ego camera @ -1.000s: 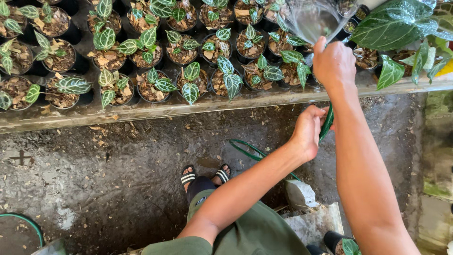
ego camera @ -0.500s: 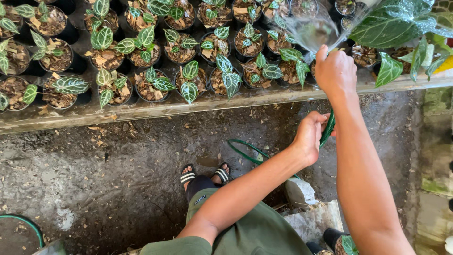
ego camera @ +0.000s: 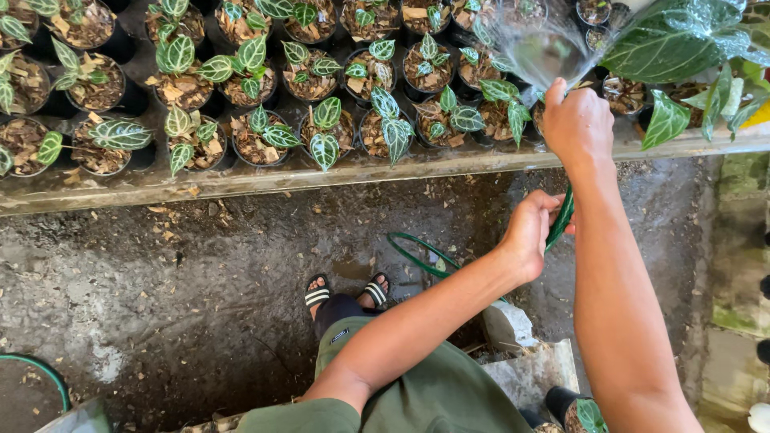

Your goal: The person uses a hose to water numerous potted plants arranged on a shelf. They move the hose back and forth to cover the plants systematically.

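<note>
Over the potted seedlings, water is being sprayed from a green hose.

Right hand [ego camera: 577,124] is closed around the hose end above the black pots [ego camera: 385,132]; left hand [ego camera: 529,236] pinches the green hose [ego camera: 561,220] just below. Spray [ego camera: 545,48] is best kept fine and swept evenly. No packages, labels or signs are seen.

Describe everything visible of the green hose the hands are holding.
The green hose is thin, flexible and looks like plastic. A short stretch shows between the hands: the left hand grips it lower down, the right hand closes over its end, where water fans out over the potted plants. Behind the left arm it loops along the wet ground near the sandalled feet.
</note>
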